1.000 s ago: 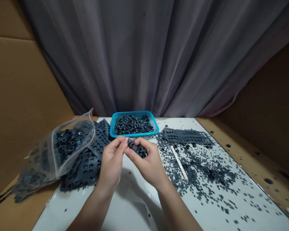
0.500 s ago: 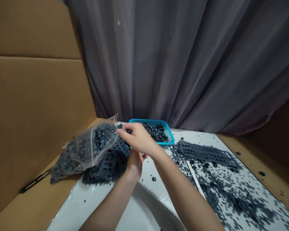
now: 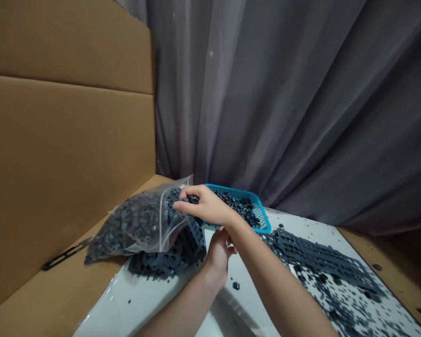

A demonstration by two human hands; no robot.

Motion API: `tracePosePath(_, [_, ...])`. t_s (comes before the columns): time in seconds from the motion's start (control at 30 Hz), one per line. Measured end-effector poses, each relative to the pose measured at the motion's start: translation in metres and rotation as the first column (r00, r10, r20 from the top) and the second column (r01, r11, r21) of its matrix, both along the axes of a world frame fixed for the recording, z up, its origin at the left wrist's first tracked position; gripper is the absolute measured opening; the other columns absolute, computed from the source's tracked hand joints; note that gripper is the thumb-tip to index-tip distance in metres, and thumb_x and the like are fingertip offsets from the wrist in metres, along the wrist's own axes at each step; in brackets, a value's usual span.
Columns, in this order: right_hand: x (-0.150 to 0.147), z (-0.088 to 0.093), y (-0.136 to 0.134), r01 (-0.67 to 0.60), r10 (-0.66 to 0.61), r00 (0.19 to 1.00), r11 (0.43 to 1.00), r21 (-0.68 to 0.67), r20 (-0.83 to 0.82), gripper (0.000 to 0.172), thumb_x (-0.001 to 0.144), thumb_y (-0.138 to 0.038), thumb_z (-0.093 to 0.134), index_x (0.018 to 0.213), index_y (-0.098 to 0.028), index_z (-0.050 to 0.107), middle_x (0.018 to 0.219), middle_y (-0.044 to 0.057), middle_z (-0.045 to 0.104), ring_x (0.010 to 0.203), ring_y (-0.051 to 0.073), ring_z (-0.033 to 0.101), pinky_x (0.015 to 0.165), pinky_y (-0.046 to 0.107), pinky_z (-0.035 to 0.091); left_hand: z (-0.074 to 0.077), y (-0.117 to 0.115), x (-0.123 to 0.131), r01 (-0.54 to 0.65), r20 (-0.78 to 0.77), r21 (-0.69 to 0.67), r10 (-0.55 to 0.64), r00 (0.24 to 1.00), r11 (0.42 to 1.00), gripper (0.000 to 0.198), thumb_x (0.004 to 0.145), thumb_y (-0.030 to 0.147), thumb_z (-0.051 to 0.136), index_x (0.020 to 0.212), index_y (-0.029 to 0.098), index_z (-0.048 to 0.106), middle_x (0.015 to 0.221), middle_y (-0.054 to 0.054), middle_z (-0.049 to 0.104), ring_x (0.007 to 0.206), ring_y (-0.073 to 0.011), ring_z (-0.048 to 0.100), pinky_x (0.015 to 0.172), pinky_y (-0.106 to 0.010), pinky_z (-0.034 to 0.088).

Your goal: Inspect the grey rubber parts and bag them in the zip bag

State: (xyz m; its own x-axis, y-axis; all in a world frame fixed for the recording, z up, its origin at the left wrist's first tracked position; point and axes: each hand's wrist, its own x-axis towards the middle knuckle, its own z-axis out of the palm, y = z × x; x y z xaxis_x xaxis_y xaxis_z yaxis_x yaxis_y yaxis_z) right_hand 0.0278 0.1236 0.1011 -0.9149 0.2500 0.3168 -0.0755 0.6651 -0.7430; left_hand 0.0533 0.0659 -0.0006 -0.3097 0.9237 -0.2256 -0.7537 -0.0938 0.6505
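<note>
My right hand [image 3: 208, 203] reaches leftward to the mouth of a clear zip bag [image 3: 164, 220] full of small dark ring-like pieces. Small black pieces [image 3: 193, 200] show between its curled thumb and fingers. Below the right wrist, my left hand [image 3: 218, 255] is closed with bent fingers, partly hidden; what is in it, if anything, does not show. Under the bag lies a heap of dark perforated sheets [image 3: 168, 262]. Behind my right hand stands a blue plastic basket [image 3: 266, 224] with many small black pieces inside.
Stacked punched sheets [image 3: 319, 255] lie on the right of the white table [image 3: 247, 306], with many small dark scraps scattered there. One loose black piece [image 3: 236, 285] sits near my left hand. A black slotted strip [image 3: 65, 255], cardboard wall [image 3: 66, 135] and grey curtain [image 3: 266, 93] surround the area.
The view has turned left, so the scene sits further right. My right hand is closer in over the bag's mouth. My left hand is lower and further from the bag.
</note>
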Motion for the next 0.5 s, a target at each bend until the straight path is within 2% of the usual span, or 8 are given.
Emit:
tracePosePath(0.1, [-0.006,0.003,0.004,-0.054,0.055,0.997,0.998,-0.016,0.058,0.030,0.079,-0.043,0.051,0.065,-0.016,0.050,0.058,-0.006,0.038,0.056,0.007,0.035,0.054,0.019,0.029,0.000,0.001,0.000,0.012,0.007,-0.013,-0.012,1.000,1.000,0.017,0.068,0.033,0.057,0.074,0.017,0.057,0.068,0.000,0.052,0.066,-0.0129,0.047,0.062,-0.026,0.035])
tracePosePath(0.17, [-0.015,0.001,0.006,-0.058,0.040,0.987,0.991,0.119,0.153,0.028,0.078,-0.040,0.053,0.064,-0.016,0.052,0.053,-0.006,0.037,0.052,0.007,0.034,0.051,0.020,0.027,0.001,0.001,0.000,0.020,0.013,-0.027,-0.020,1.000,0.999,0.017,0.067,0.033,0.057,0.074,0.017,0.057,0.068,0.000,0.052,0.067,-0.0138,0.048,0.064,-0.027,0.036])
tracePosePath(0.27, [-0.035,-0.006,0.008,-0.054,-0.032,0.970,0.938,0.343,0.241,0.020,0.072,-0.032,0.060,0.062,-0.015,0.057,0.052,-0.004,0.046,0.052,0.008,0.038,0.053,0.022,0.028,0.001,0.001,0.000,0.034,0.028,-0.061,-0.033,0.999,0.998,0.020,0.066,0.033,0.058,0.077,0.017,0.058,0.071,-0.002,0.056,0.071,-0.0161,0.050,0.067,-0.029,0.037])
tracePosePath(0.4, [-0.066,-0.016,0.002,-0.105,0.007,0.968,0.920,0.377,0.251,0.015,0.070,-0.030,0.063,0.072,-0.015,0.063,0.072,0.006,0.063,0.066,0.014,0.051,0.061,0.025,0.036,0.000,0.000,0.001,0.046,0.062,-0.102,-0.040,0.997,0.994,0.026,0.069,0.039,0.057,0.085,0.018,0.058,0.082,-0.005,0.061,0.080,-0.0198,0.053,0.072,-0.032,0.039])
tracePosePath(0.5, [-0.075,-0.015,-0.001,-0.170,0.096,0.969,0.927,0.333,0.227,0.029,0.072,-0.038,0.062,0.092,-0.017,0.063,0.096,0.008,0.066,0.084,0.018,0.058,0.073,0.026,0.042,0.001,-0.001,0.000,0.050,0.067,-0.097,-0.044,0.997,0.994,0.026,0.069,0.041,0.056,0.081,0.018,0.059,0.082,-0.005,0.062,0.081,-0.0207,0.054,0.072,-0.032,0.039])
